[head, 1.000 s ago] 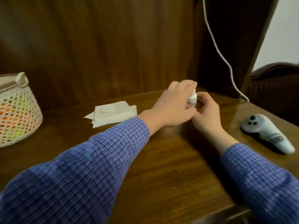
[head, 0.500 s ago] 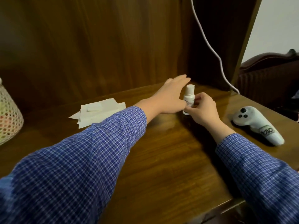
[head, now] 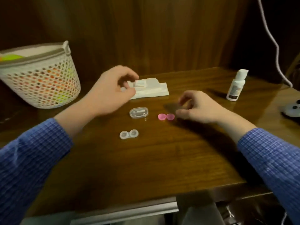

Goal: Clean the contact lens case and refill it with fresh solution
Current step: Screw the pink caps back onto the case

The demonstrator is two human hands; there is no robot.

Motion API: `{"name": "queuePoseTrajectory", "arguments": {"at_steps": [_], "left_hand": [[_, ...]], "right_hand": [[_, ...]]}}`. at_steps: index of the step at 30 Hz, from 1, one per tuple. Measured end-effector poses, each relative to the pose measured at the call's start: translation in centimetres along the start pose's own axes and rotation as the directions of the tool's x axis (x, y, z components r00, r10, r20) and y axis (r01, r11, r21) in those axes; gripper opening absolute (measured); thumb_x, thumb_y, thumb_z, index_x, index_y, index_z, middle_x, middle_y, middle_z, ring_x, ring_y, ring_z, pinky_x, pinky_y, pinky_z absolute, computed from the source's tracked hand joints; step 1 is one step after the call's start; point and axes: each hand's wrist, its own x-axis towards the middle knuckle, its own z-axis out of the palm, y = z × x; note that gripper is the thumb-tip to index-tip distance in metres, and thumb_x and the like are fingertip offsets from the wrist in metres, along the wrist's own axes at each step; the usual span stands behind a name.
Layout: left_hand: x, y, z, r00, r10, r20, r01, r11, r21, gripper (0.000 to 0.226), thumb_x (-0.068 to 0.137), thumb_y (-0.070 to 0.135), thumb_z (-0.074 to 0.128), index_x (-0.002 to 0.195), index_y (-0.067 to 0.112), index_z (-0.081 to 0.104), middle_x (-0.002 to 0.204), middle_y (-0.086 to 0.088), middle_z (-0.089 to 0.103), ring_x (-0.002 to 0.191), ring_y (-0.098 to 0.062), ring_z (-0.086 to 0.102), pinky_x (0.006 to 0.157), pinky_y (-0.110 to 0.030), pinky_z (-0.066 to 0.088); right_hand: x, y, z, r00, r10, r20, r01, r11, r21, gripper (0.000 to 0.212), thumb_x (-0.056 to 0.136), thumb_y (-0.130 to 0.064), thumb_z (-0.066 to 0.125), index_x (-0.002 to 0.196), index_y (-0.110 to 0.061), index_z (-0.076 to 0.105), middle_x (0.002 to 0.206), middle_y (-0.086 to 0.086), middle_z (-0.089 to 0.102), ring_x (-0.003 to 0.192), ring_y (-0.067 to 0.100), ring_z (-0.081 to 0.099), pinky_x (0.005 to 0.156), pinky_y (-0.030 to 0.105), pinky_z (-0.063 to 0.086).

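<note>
Both hands hover with loosely curled fingers and, as far as the blur allows, hold nothing: the left hand (head: 112, 93) over the tissues (head: 151, 90) beside the basket (head: 40, 75), the right hand (head: 199, 108) just beside the pink lids (head: 166, 117). On the table (head: 162, 159) the clear lens case (head: 129, 134) lies open, so wiping seems next, which calls for pinching a tissue. Half a second ago both hands were on the solution bottle (head: 236, 86), now standing alone, well apart.
</note>
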Motion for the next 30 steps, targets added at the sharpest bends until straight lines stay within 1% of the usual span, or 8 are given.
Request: {"name": "queuePoseTrajectory", "arguments": {"at_steps": [4,8,11,15,19,25,28,30], "left_hand": [[-4.5,-3.1,0.7,0.978,-0.028,0.208,0.026,1.0,0.015,0.041,0.091,0.027,0.074,0.125,0.041,0.057,0.11,0.023,0.055,0.09,0.014,0.053,0.065,-0.009,0.044],[-5.9,-5.1,1.8,0.919,-0.041,0.393,0.049,0.999,-0.01,0.053,0.086,0.042,0.077,0.133,0.045,0.052,0.116,0.026,0.055,0.102,0.002,0.055,0.079,-0.019,0.055],[-6.3,-6.1,2.7,0.896,-0.026,0.444,0.061,0.996,-0.064,0.064,0.083,0.041,0.081,0.138,0.045,0.048,0.115,0.026,0.055,0.104,0.001,0.056,0.079,-0.012,0.051],[-6.7,-7.1,3.2,0.896,-0.005,0.445,0.054,0.994,-0.097,0.077,0.079,0.045,0.081,0.144,0.046,0.04,0.116,0.03,0.053,0.107,0.004,0.055,0.078,-0.007,0.048],[-7.0,-7.2,3.0,0.921,0.035,0.389,0.016,0.992,-0.129,0.074,0.073,0.059,0.073,0.137,0.057,0.037,0.116,0.032,0.053,0.111,0.004,0.056,0.075,-0.006,0.048],[-7.2,-6.8,3.2,0.946,0.043,0.321,0.0,0.991,-0.135,0.073,0.073,0.052,0.078,0.136,0.049,0.043,0.112,0.027,0.06,0.106,-0.002,0.063,0.071,-0.019,0.056],[-7.4,-6.7,3.3,0.953,0.041,0.299,0.001,0.99,-0.138,0.074,0.073,0.047,0.08,0.139,0.041,0.046,0.108,0.023,0.064,0.104,-0.001,0.063,0.071,-0.024,0.058],[-7.5,-6.6,3.3,0.957,0.038,0.286,0.006,0.989,-0.15,0.075,0.073,0.045,0.081,0.14,0.037,0.047,0.106,0.021,0.066,0.103,-0.002,0.064,0.068,-0.024,0.058]], "right_hand": [[2.8,-1.7,1.1,0.978,0.074,0.196,-0.027,0.972,-0.232,0.054,0.074,-0.054,0.084,0.119,-0.035,0.06,0.109,-0.016,0.059,0.093,0.006,0.061,0.071,0.025,0.051],[3.6,-1.8,1.5,0.963,0.098,0.252,-0.018,0.953,-0.301,0.047,0.075,-0.054,0.082,0.113,-0.035,0.062,0.104,-0.016,0.061,0.093,0.006,0.061,0.073,0.025,0.05],[3.5,-1.7,1.5,0.964,0.083,0.253,-0.006,0.957,-0.288,0.036,0.078,-0.051,0.082,0.107,-0.037,0.066,0.103,-0.015,0.066,0.09,0.004,0.065,0.069,0.02,0.051],[3.0,-1.7,1.5,0.969,0.072,0.237,-0.006,0.963,-0.269,0.036,0.079,-0.049,0.08,0.11,-0.035,0.067,0.099,-0.016,0.067,0.083,0.002,0.068,0.065,0.016,0.051],[2.8,-1.7,1.4,0.968,0.064,0.244,-0.004,0.971,-0.239,0.023,0.084,-0.041,0.079,0.103,-0.035,0.069,0.097,-0.012,0.069,0.081,0.003,0.068,0.065,0.018,0.052],[2.1,-2.3,0.7,0.971,0.007,0.237,0.047,0.974,-0.222,0.015,0.083,-0.033,0.079,0.094,-0.036,0.071,0.093,-0.012,0.071,0.079,-0.002,0.069,0.061,0.018,0.055],[1.2,-3.1,0.6,0.981,-0.109,0.163,0.116,0.993,-0.033,0.02,0.074,-0.037,0.077,0.093,-0.035,0.073,0.09,-0.01,0.074,0.085,0.002,0.071,0.069,0.018,0.06],[0.7,-3.8,1.0,0.966,-0.197,0.166,0.169,0.971,0.166,0.02,0.074,-0.034,0.079,0.093,-0.029,0.076,0.095,-0.006,0.077,0.089,0.012,0.075,0.075,0.028,0.063]]}}
